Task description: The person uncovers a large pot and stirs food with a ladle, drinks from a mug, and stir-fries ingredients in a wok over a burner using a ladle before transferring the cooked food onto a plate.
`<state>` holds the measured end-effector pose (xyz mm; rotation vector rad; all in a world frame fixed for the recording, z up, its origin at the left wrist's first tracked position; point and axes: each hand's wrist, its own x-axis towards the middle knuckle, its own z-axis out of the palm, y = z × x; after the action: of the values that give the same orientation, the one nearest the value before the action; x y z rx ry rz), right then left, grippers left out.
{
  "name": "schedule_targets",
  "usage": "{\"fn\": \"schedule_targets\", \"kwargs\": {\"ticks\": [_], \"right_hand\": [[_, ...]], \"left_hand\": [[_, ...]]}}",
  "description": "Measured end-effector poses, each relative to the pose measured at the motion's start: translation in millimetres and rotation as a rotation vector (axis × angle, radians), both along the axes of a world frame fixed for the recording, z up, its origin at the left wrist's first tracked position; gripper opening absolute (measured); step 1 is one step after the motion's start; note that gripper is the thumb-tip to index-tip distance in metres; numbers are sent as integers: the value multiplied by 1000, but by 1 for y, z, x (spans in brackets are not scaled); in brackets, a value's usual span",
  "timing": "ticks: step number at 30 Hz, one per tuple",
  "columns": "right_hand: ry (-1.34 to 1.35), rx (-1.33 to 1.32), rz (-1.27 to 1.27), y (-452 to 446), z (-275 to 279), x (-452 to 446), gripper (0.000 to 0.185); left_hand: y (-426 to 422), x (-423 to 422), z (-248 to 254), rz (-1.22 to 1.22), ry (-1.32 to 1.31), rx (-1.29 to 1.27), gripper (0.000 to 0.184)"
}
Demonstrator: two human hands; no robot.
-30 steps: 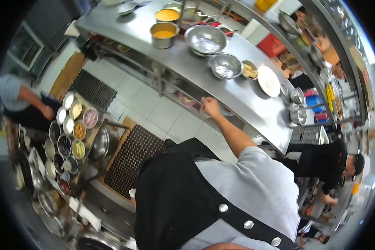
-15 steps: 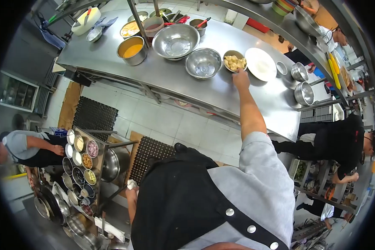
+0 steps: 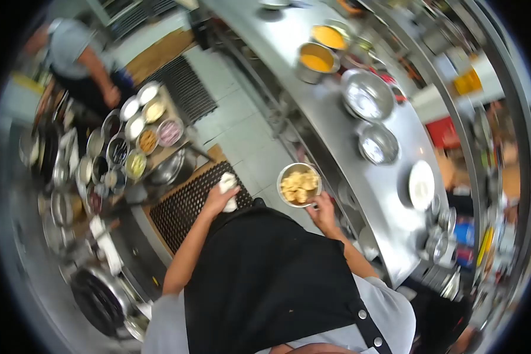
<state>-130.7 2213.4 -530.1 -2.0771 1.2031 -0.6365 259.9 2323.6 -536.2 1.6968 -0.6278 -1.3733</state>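
Note:
My right hand (image 3: pixel 321 211) grips the rim of a metal bowl (image 3: pixel 282 194) in front of my apron. Pale yellow chunks of food (image 3: pixel 301 185), whose kind I cannot make out, fill the bowl. My left hand (image 3: pixel 218 200) is closed around a crumpled white cloth (image 3: pixel 228 187), to the left of the bowl and apart from it. Both hands are over the floor, between the steel counter (image 3: pixel 312 112) and the ingredient stand.
On the counter are a pot of orange liquid (image 3: pixel 316 59), a large steel bowl (image 3: pixel 369 94), a smaller one (image 3: pixel 379 143) and a white plate (image 3: pixel 421 185). Small ingredient tubs (image 3: pixel 147 140) crowd the left stand. Beyond it stands another person (image 3: pixel 79 65). A black pan (image 3: pixel 97 298) lies lower left.
My right hand has lifted the bowl of yellow chunks off the counter and brought it in front of me. My left hand with the cloth has come up, and my view has turned left.

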Motion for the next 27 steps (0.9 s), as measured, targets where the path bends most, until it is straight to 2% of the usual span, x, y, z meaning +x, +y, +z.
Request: {"fn": "schedule_targets", "kwargs": {"ticks": [3, 4, 5, 7, 9, 10, 13, 15, 17, 19, 20, 21, 23, 24, 27], "right_hand": [[-36, -2, 458, -20, 16, 115, 32], [-33, 11, 534, -26, 19, 152, 32], [-40, -6, 661, -31, 23, 188, 32], [-35, -29, 828, -29, 21, 249, 32], [-76, 189, 984, -21, 19, 305, 34], [-60, 66, 1062, -18, 23, 333, 33], [-23, -38, 1273, -7, 48, 417, 34], [-12, -27, 1290, -9, 41, 475, 30], [-17, -12, 1164, -21, 36, 540, 28], [111, -162, 1105, -32, 31, 608, 15], [242, -245, 1071, -32, 30, 639, 15], [372, -328, 1034, -30, 27, 666, 15], [468, -390, 1044, -33, -1, 713, 20], [550, -448, 1030, -29, -10, 724, 25], [706, -460, 1051, -15, -16, 739, 30]], "left_hand": [[13, 24, 8, 133, -19, -16, 46], [21, 35, 20, 200, -39, 9, 51], [35, 48, 16, 348, 151, -41, 53], [66, 80, 17, 461, 176, -129, 56], [97, 106, 31, 632, 219, -185, 56], [113, 119, 31, 692, 198, -192, 57], [158, 146, 21, 862, 210, -192, 59], [179, 158, 20, 1041, 156, -195, 57], [195, 168, 10, 1128, 156, -162, 57], [203, 179, 4, 1251, 111, -86, 58], [207, 184, -9, 1270, 113, -94, 59], [206, 188, -4, 1286, 129, -92, 59], [205, 200, 15, 1288, 134, -58, 59], [205, 203, 2, 1295, 144, -119, 58], [200, 209, -16, 1306, 159, -84, 56]]}}
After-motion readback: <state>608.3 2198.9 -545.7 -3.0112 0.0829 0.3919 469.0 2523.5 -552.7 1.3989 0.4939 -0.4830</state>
